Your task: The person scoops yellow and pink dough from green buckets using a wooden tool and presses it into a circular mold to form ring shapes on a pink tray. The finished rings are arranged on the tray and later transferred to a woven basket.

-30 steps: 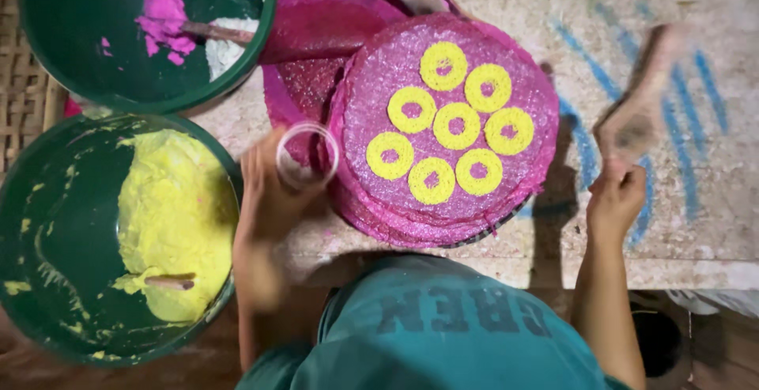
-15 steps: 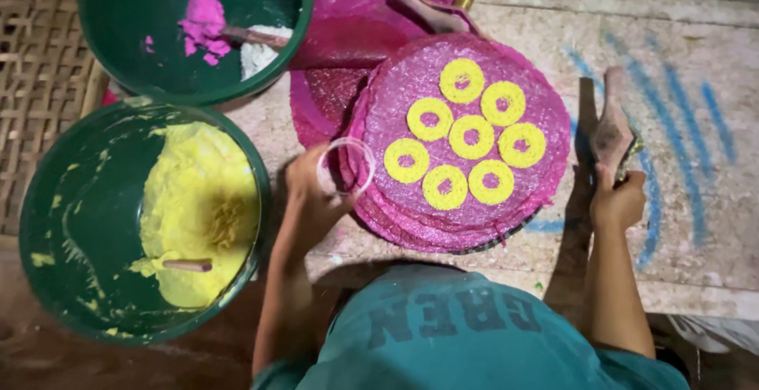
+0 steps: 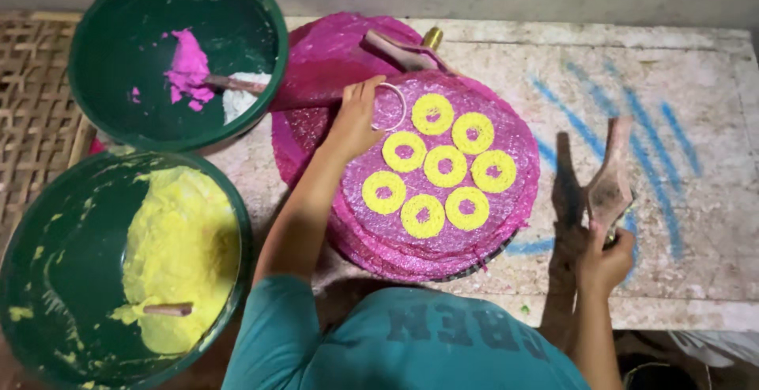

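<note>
My left hand (image 3: 356,117) holds a thin clear ring mould (image 3: 389,107) flat on the upper left of a round pink glittery mat (image 3: 510,228). Several yellow dough rings (image 3: 445,166) lie on that mat, the nearest just right of the mould. My right hand (image 3: 605,262) grips the handle of a flat wooden paddle (image 3: 610,178), held upright over the stone slab to the right of the mat. A teal shirt fills the bottom of the view.
A green basin (image 3: 237,224) of yellow dough (image 3: 178,248) with a stick in it sits at lower left. Another green basin (image 3: 95,34) above it holds pink dough (image 3: 190,66) and white dough. A second wooden tool (image 3: 399,50) lies on pink mats. Blue streaks (image 3: 632,121) mark the slab; woven matting (image 3: 32,105) lies left.
My left hand has carried the ring mould from the mat's lower left edge up to its upper left and set it down. My right hand has kept the paddle raised at the right.
</note>
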